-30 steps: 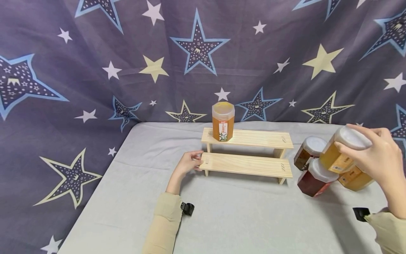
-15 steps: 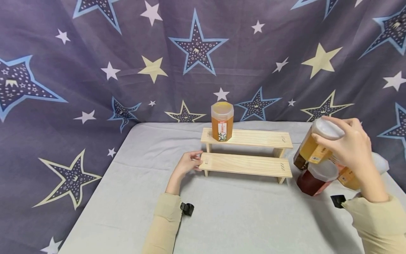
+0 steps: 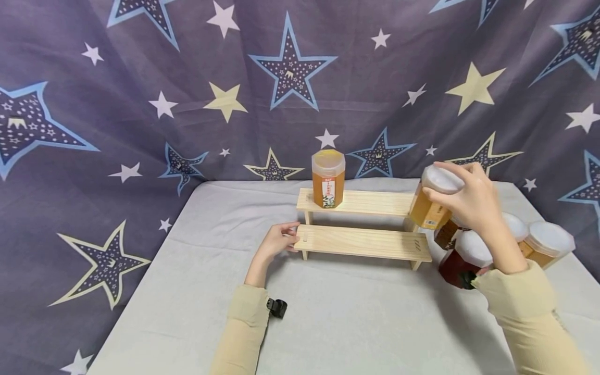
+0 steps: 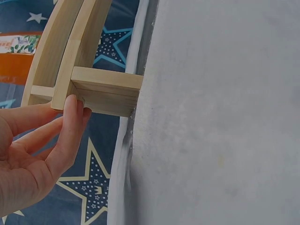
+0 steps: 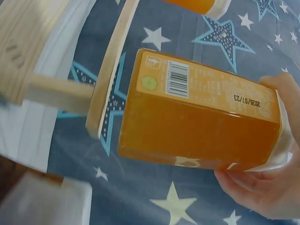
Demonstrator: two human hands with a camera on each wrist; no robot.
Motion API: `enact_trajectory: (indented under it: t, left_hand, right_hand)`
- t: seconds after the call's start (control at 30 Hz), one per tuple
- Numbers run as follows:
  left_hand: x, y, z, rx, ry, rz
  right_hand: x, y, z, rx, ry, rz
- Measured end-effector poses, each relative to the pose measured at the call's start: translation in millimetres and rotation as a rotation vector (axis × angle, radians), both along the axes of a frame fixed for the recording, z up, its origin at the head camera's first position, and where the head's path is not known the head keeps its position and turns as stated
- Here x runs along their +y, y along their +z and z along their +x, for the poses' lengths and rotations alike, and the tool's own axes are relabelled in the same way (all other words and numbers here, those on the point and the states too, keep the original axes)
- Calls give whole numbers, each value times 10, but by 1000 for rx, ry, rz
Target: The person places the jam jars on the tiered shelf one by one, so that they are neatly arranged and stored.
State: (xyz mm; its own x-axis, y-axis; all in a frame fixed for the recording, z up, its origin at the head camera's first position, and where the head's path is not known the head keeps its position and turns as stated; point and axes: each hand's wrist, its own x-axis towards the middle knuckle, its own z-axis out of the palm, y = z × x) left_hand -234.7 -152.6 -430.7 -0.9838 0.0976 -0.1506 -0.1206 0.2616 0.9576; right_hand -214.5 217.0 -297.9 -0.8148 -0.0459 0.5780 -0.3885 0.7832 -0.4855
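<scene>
The fingers of the right hand (image 3: 473,195) grip a full yellow jar (image 3: 428,211) up by its white lid (image 3: 442,179). The yellow jar is in the air, tipped a little, near the right end of the wooden stand's (image 3: 361,242) top step. The fingers of the left hand (image 3: 275,239) pinch the left end of the bottom step.

The yellow jar looks heavy and is held only near the top, so it could slip if the lid is smooth or loose. Its bottom hangs low, so it could bump the top step. A hard bump could shake the orange jar (image 3: 329,190) at the other end, and the stand could slide if the left hand lets go.

Close below are a red jar (image 3: 457,268) and a brown jar (image 3: 445,233) on the worktop (image 3: 356,317). The right sleeve (image 3: 520,297) is near the red one, and dipping that arm could knock it.
</scene>
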Motion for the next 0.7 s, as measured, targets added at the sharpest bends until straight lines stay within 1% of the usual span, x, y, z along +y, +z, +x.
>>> enact_trajectory:
  t: [0.27, 0.53, 0.7]
  left_hand:
    - [8, 16, 5, 2, -3, 4]
    - [11, 11, 3, 4, 2, 9]
    - [4, 13, 9, 4, -2, 13]
  right_hand:
    - [-209, -11, -148, -18, 36, -15]
    - [-392, -27, -281, -20, 51, -22]
    - [-492, -39, -363, -38, 78, -30]
